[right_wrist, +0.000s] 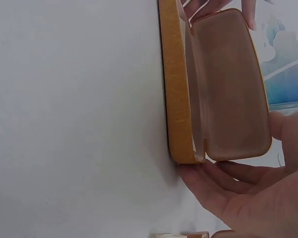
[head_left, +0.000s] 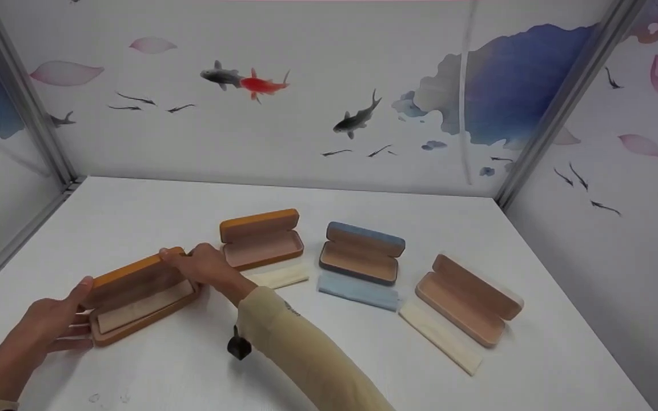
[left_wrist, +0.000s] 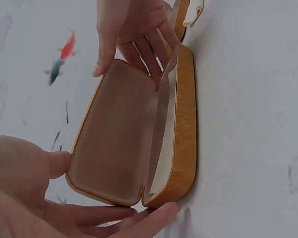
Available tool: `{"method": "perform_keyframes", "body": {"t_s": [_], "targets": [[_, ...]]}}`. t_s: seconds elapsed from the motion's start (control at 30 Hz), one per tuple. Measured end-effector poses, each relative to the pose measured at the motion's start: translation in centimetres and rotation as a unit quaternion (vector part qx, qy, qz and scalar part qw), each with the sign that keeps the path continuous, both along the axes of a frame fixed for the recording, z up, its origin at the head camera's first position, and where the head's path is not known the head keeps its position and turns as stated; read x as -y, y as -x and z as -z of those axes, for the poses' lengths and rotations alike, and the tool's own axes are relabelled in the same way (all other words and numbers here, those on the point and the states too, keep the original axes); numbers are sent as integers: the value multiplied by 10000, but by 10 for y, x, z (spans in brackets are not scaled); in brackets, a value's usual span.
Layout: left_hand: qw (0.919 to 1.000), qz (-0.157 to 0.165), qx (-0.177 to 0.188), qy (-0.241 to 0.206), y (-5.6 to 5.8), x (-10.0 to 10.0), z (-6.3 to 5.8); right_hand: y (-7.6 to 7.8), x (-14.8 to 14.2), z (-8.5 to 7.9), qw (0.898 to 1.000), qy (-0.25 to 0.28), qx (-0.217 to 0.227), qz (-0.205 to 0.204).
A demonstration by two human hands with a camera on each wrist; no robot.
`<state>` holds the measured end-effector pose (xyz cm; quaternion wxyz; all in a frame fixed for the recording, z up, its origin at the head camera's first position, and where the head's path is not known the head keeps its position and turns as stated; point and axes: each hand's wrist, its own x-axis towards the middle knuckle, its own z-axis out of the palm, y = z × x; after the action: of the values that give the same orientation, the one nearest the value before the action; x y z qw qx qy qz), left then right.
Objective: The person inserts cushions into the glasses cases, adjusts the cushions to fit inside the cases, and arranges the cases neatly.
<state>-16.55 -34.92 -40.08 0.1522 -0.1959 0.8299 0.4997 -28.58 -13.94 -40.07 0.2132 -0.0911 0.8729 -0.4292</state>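
Observation:
An orange glasses case (head_left: pixel 129 286) stands with its lid raised at the left of the white table. A folded pale cloth (head_left: pixel 146 306) lies inside its base. My left hand (head_left: pixel 49 324) holds the case's left end, thumb on the lid's edge and fingers along the base. At the other end my right hand (head_left: pixel 209 266) grips it, its thumb also on the lid's rim. Both wrist views show the lid's brown lining between the hands. In the right wrist view the orange base (right_wrist: pixel 178 99) hides most of the cloth.
To the right stand three more opened cases: an orange one (head_left: pixel 263 251), a blue one (head_left: pixel 358 260) and a cream one (head_left: pixel 466 305). Before them lie a cream cloth (head_left: pixel 280 277), a blue cloth (head_left: pixel 357 291) and another cream cloth (head_left: pixel 440 339). Printed walls (head_left: pixel 306 160) border the table.

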Motion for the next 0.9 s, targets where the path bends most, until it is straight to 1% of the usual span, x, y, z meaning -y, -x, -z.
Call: {"method": "perform_keyframes", "body": {"t_s": [0.13,0.3,0.4,0.57,0.63,0.7,0.77,0.87,0.9], "targets": [[10000,92,10,-21,1,-1,0,1,-2,-3,9999,-17,133,1],[10000,47,-4,79,0,-2,0,1,-4,-7,9997,-139,219,-16],[9997,-53,-48,240,-1,-3,3,0,-4,-7,9999,-124,107,-53],[9991,-303,-187,239,-4,-5,9,-3,-5,-4,9999,-14,-107,-117],[9986,-403,-229,257,-4,-5,11,-3,-5,-4,9998,7,-159,-86],[9978,-454,-240,428,-4,-7,13,-3,-6,-2,9997,75,-239,-86],[9971,-474,-241,552,-5,-8,14,-3,-7,0,9994,199,-258,-94],[9962,-376,-238,750,-8,-11,14,-4,-9,4,9988,386,-256,-133],[9962,-365,-233,755,-9,-12,14,-4,-9,5,9987,432,-239,-126]]}}
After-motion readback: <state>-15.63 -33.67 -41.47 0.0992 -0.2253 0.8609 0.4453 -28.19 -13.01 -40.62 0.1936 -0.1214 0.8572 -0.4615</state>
